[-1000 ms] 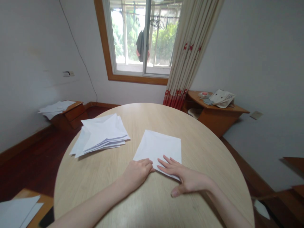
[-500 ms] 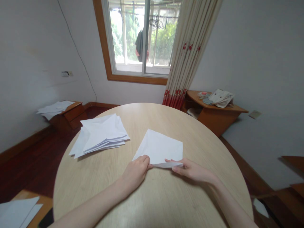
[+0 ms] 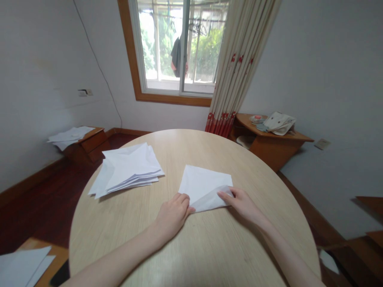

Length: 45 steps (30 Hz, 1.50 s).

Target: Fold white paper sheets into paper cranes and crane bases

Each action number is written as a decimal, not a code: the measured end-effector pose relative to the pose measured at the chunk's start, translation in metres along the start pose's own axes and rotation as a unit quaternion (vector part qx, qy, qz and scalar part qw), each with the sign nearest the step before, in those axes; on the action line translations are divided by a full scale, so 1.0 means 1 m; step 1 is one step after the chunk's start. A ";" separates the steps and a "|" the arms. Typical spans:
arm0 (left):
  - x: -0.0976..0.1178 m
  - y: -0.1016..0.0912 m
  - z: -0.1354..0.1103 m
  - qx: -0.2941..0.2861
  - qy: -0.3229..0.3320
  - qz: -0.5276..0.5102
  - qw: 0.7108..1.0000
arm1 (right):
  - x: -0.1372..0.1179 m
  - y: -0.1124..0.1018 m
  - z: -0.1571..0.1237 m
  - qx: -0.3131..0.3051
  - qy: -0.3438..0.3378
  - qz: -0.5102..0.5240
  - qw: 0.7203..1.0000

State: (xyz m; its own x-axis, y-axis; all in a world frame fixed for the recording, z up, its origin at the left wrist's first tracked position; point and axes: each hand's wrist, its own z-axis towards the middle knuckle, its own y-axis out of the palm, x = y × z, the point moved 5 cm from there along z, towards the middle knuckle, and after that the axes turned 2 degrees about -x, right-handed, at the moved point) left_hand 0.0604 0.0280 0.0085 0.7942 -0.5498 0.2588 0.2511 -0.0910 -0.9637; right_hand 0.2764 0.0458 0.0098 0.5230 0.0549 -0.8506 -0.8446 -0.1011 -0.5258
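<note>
Folding of angular white paper sheet (image 3: 199, 181), seemingly unfinished.
Pinched by right hand (image 3: 241, 200), held by curled left hand (image 3: 174, 208); not flattened.

Single view, from head height above near side of worktop (image 3: 206, 247). Faces forward and down across worktop, toward window (image 3: 199, 52) beyond its far rim. Fairly near left hand (image 3: 172, 211) and right hand (image 3: 243, 204), both over worktop; wide enough to catch floor (image 3: 38, 211) left of worktop.
</note>
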 end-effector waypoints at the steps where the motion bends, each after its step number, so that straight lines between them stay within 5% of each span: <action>1: 0.000 0.001 0.000 0.010 0.009 -0.006 1.000 | 0.000 -0.001 0.000 0.008 -0.004 -0.011 1.000; 8: 0.002 0.010 0.000 0.015 0.041 -0.086 0.995 | 0.002 -0.007 0.003 0.089 -0.042 -0.133 0.986; 16: 0.014 0.006 -0.004 0.010 0.083 -0.022 0.996 | 0.009 -0.004 0.004 0.150 -0.009 -0.266 0.952; 25: 0.016 0.008 -0.004 -0.005 0.066 -0.004 0.998 | 0.015 -0.003 0.009 0.144 -0.005 -0.198 0.970; 39: 0.020 0.008 -0.007 -0.018 0.058 0.030 0.998 | 0.018 -0.009 0.015 0.200 -0.041 -0.265 0.942; 43: 0.022 0.009 -0.007 0.002 0.067 0.028 0.997 | -0.001 -0.006 0.003 0.268 -0.139 -0.288 0.909; 45: 0.022 0.010 -0.007 0.005 0.068 0.030 0.997 | -0.015 0.002 -0.004 0.247 -0.214 -0.318 0.890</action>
State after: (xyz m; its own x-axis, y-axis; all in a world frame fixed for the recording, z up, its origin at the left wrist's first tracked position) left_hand 0.0763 0.0087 0.0046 0.7265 -0.6609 0.1882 0.2105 -0.0467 -0.9765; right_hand 0.2673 0.0407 0.0221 0.9107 0.3295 -0.2490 -0.3966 0.5296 -0.7498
